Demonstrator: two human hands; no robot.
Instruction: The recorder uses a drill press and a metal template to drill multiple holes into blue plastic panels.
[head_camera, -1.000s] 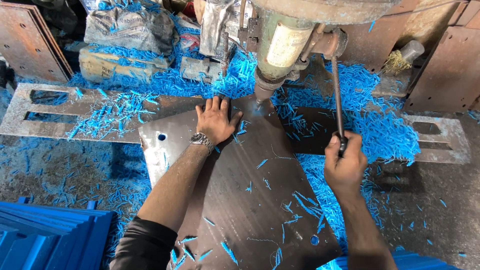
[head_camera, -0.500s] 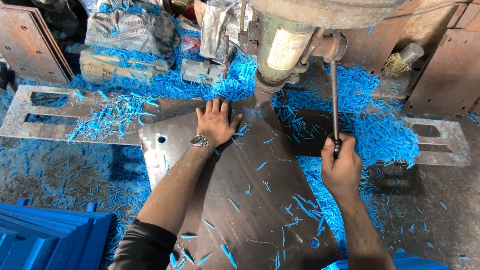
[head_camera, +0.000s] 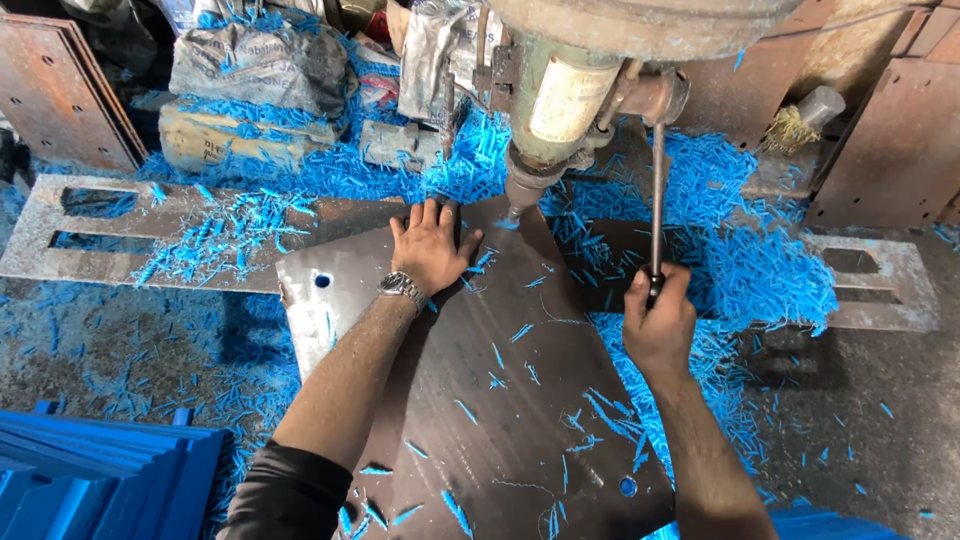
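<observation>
Drilling the plate's far corner
My left hand (head_camera: 432, 245), fingers spread, presses the steel plate (head_camera: 470, 400) flat under the drill bit (head_camera: 515, 210); my right hand (head_camera: 658, 318) grips the feed lever (head_camera: 657, 200), which needs a steady pull.

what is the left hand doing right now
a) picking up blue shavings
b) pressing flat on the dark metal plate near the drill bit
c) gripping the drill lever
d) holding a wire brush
b: the left hand lies palm down, fingers spread, on the dark metal plate beside the drill bit, while the right hand grips the lever.
</observation>
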